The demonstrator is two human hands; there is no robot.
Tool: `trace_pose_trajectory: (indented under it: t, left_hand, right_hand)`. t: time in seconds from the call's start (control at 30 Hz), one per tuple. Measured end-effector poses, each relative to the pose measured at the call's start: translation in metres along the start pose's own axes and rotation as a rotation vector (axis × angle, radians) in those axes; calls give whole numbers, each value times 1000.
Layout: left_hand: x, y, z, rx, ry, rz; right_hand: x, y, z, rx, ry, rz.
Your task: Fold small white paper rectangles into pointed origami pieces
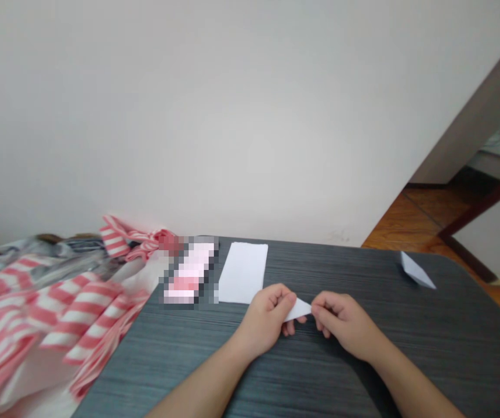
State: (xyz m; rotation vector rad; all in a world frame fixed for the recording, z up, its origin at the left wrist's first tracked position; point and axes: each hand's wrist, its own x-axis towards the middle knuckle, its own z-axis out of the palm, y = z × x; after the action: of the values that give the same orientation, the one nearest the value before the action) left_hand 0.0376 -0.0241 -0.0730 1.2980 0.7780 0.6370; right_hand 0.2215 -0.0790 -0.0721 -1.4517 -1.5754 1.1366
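A small folded piece of white paper (299, 309) is held just above the dark table between both hands. My left hand (271, 316) grips its wider part, thumb on top and fingers curled beneath. The fingertips of my right hand (341, 321) pinch its pointed right end. Part of the paper is hidden inside my left hand. Behind my left hand lies a stack of white paper sheets (243, 271), flat on the table. Toward the far right corner sits another folded white paper piece (417, 271), apart from both hands.
The dark wood-grain table (319, 270) stands against a white wall (250, 122). A pixelated, phone-like object (191, 271) lies left of the sheets. Red-and-white striped cloth (71, 313) is heaped beyond the table's left edge. Wooden floor (410, 217) shows at the right.
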Motion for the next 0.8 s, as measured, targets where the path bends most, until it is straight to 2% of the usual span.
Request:
trace_pose_trajectory:
  t: [0.2, 0.37, 0.6, 0.8]
  left_hand:
    - [3, -2, 0, -24, -43, -39]
    - [1, -2, -1, 75, -86, -62]
    - [-1, 0, 0, 116, -56, -47]
    - [2, -5, 0, 7, -31, -33]
  right_hand:
    - [1, 7, -2, -26, 99, -28]
    - [1, 9, -3, -40, 135, -40]
    - [-1, 3, 0, -30, 130, -39]
    - [1, 10, -3, -13, 189, -27]
